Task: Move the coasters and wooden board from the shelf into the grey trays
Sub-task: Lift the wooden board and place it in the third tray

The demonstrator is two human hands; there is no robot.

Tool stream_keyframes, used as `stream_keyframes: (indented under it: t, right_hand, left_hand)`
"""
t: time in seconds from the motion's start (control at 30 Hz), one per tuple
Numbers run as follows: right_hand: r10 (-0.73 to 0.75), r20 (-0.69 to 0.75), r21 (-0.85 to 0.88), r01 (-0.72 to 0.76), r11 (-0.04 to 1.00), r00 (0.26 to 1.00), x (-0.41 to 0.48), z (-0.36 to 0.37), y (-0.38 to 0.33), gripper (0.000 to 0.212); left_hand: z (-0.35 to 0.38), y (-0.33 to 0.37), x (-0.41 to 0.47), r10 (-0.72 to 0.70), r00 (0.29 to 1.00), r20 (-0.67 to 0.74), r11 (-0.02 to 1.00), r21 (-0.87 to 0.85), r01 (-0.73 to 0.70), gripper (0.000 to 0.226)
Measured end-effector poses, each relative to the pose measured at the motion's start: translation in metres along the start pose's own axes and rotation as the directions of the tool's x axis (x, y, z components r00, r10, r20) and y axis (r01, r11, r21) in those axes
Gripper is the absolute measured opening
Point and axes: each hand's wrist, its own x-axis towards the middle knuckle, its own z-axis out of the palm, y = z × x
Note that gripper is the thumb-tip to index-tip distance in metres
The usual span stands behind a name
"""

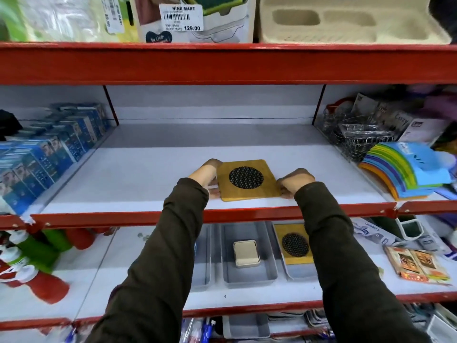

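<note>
A square wooden board (267, 191) with a round black mesh centre lies on the white middle shelf (138, 179), near its front edge. My left hand (207, 175) grips the board's left edge and my right hand (294, 183) grips its right edge. On the shelf below stand grey trays: the middle tray (248, 276) holds a stack of beige square coasters (246, 253), the right tray (296, 272) holds a second wooden board (294, 243) with the same black mesh disc, and the left tray (201, 268) is partly hidden by my left sleeve.
Blue boxes (47, 154) fill the shelf section to the left. Wire baskets (358, 134) and a rainbow-coloured stack (405, 169) sit to the right. Red shelf rails (222, 214) run along each shelf front. Red and green items (32, 258) lie on the lower left shelf.
</note>
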Motion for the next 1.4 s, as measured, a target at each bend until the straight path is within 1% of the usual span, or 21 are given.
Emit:
stream_keyframes:
  t: [0.07, 0.13, 0.2, 0.27, 0.37, 0.43, 0.5, 0.57, 0.63, 0.7, 0.8, 0.87, 0.9, 0.97, 1.03, 1.1, 1.17, 1.23, 1.3, 1.4]
  right_hand:
    - [0.023, 0.092, 0.088, -0.031, 0.996, 0.995, -0.001, -0.007, 0.0, 0.027]
    - [0.022, 0.142, 0.126, -0.04, 0.991, 0.99, -0.008, -0.019, 0.001, 0.028]
    - [-0.013, 0.183, 0.19, -0.022, 0.981, 0.983, -0.022, -0.035, 0.002, 0.023]
    - [-0.05, 0.225, 0.288, -0.017, 0.958, 0.973, -0.038, -0.055, 0.009, 0.023]
    - [-0.099, 0.285, 0.375, -0.015, 0.927, 0.953, -0.069, -0.084, 0.022, 0.034]
    - [-0.109, 0.31, 0.391, -0.022, 0.92, 0.945, -0.088, -0.101, 0.039, 0.033]
    - [-0.112, 0.334, 0.374, -0.023, 0.927, 0.936, -0.102, -0.117, 0.061, 0.023]
    - [-0.101, 0.39, 0.331, -0.037, 0.943, 0.915, -0.114, -0.132, 0.083, 0.012]
    - [-0.075, 0.482, 0.252, -0.056, 0.966, 0.873, -0.119, -0.146, 0.109, 0.015]
    - [-0.001, 0.547, 0.16, -0.103, 0.982, 0.837, -0.119, -0.156, 0.14, 0.023]
    - [0.118, 0.591, 0.059, -0.188, 0.98, 0.798, -0.12, -0.163, 0.186, 0.027]
    - [0.193, 0.594, 0.012, -0.248, 0.969, 0.781, -0.114, -0.16, 0.215, 0.027]
    - [0.229, 0.589, 0.013, -0.293, 0.956, 0.775, -0.107, -0.158, 0.228, 0.03]
    - [0.288, 0.554, 0.055, -0.38, 0.924, 0.781, -0.088, -0.147, 0.249, 0.035]
    - [0.317, 0.501, 0.088, -0.412, 0.907, 0.805, -0.066, -0.133, 0.262, 0.027]
    - [0.32, 0.426, 0.118, -0.402, 0.908, 0.847, -0.039, -0.119, 0.271, 0.019]
    - [0.32, 0.342, 0.162, -0.391, 0.906, 0.884, -0.008, -0.104, 0.278, 0.024]
    - [0.322, 0.278, 0.177, -0.378, 0.909, 0.905, 0.017, -0.093, 0.281, 0.028]
    - [0.323, 0.227, 0.142, -0.359, 0.922, 0.919, 0.04, -0.084, 0.285, 0.028]
    - [0.327, 0.149, 0.027, -0.335, 0.942, 0.933, 0.06, -0.073, 0.29, 0.026]
  left_hand:
    - [0.0, -0.001, 0.003, -0.025, 1.0, -0.015, 0.999, -0.034, 0.024, 0.02]
    - [0.004, -0.004, 0.004, 0.007, 1.0, -0.024, 1.0, 0.008, -0.007, 0.009]
    - [0.007, -0.005, 0.005, 0.066, 0.997, -0.027, 0.993, 0.098, -0.063, 0.013]
    - [0.01, -0.009, 0.0, 0.116, 0.993, -0.022, 0.985, 0.129, -0.112, 0.017]
    - [0.016, -0.02, -0.021, 0.132, 0.99, 0.042, 0.988, 0.078, -0.135, 0.021]
    - [0.022, -0.039, -0.035, 0.124, 0.984, 0.125, 0.988, 0.072, -0.134, 0.026]
    - [0.03, -0.063, -0.049, 0.107, 0.966, 0.235, 0.991, 0.055, -0.123, 0.04]
    - [0.038, -0.09, -0.062, 0.091, 0.953, 0.289, 0.993, 0.045, -0.109, 0.049]
    - [0.046, -0.117, -0.076, 0.077, 0.942, 0.325, 0.995, 0.029, -0.091, 0.056]
    - [0.052, -0.146, -0.085, 0.041, 0.932, 0.361, 0.998, 0.036, -0.058, 0.063]
    - [0.065, -0.193, -0.083, -0.075, 0.927, 0.368, 0.996, 0.08, 0.049, 0.057]
    - [0.079, -0.223, -0.07, -0.166, 0.931, 0.325, 0.986, 0.064, 0.153, 0.057]
    - [0.09, -0.235, -0.061, -0.197, 0.94, 0.28, 0.98, 0.05, 0.19, 0.052]
    - [0.109, -0.252, -0.038, -0.219, 0.963, 0.156, 0.975, 0.073, 0.21, 0.042]
    - [0.127, -0.259, -0.011, -0.186, 0.98, 0.066, 0.979, 0.099, 0.179, 0.038]
    - [0.141, -0.264, 0.022, -0.14, 0.989, -0.037, 0.986, 0.091, 0.143, 0.033]
    - [0.151, -0.265, 0.052, -0.107, 0.989, -0.104, 0.99, 0.084, 0.116, 0.031]
    - [0.158, -0.269, 0.079, -0.09, 0.983, -0.159, 0.986, 0.128, 0.111, 0.032]
    - [0.162, -0.275, 0.104, -0.092, 0.974, -0.206, 0.975, 0.178, 0.129, 0.03]
    - [0.168, -0.285, 0.121, -0.085, 0.958, -0.273, 0.955, 0.253, 0.157, 0.031]
